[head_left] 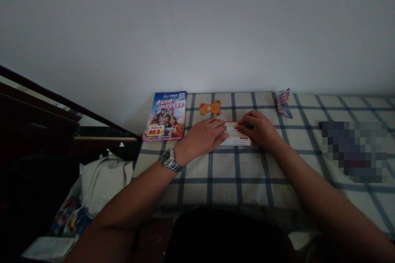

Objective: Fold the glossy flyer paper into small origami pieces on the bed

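A white folded paper with a red edge (237,137) lies on the checked tablecloth (234,172). My left hand (203,135), a metal watch on its wrist, lies flat on the paper's left end with fingers stretched out. My right hand (259,128) rests on the paper's right end, its fingers bent and pressing down on the top edge. Neither hand lifts the paper.
A colourful flyer marked 89.9 (166,116) lies at the cloth's left edge. An orange bear-shaped cutout (210,108) sits behind the hands. A small folded printed paper (284,103) stands at the back right. A blurred dark patch (354,150) is at the right. Dark furniture and cloth lie left.
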`<move>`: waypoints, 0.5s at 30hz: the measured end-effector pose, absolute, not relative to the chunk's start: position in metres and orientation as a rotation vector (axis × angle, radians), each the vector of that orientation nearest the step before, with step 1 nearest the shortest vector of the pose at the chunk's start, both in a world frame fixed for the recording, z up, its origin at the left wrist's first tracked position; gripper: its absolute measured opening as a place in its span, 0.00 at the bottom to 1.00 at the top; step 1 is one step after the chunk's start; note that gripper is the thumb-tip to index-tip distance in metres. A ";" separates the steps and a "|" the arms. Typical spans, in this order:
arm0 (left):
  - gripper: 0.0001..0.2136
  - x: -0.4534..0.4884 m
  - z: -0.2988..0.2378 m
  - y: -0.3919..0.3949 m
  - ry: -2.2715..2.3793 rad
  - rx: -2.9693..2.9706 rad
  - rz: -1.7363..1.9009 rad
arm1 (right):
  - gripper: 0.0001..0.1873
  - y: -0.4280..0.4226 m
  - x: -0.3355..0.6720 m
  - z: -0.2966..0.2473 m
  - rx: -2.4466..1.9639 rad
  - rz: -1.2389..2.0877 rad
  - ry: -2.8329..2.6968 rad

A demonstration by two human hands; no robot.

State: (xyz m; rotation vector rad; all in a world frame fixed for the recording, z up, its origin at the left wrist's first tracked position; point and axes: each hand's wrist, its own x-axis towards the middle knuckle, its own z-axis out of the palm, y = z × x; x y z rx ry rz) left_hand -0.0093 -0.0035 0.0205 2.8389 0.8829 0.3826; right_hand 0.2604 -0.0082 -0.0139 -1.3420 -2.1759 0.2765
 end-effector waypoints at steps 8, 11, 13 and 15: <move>0.16 -0.008 0.022 -0.006 0.902 2.839 0.377 | 0.14 -0.012 0.260 -0.005 -1.313 0.279 -2.201; 0.16 -0.008 0.020 -0.006 0.904 2.841 0.373 | 0.15 -0.015 0.258 0.001 -1.276 0.246 -2.178; 0.17 -0.008 0.019 -0.005 0.903 2.836 0.383 | 0.14 -0.019 0.257 0.004 -1.233 0.252 -2.181; 0.16 -0.008 0.019 -0.005 0.900 2.826 0.399 | 0.14 -0.023 0.256 0.006 -1.194 0.343 -2.221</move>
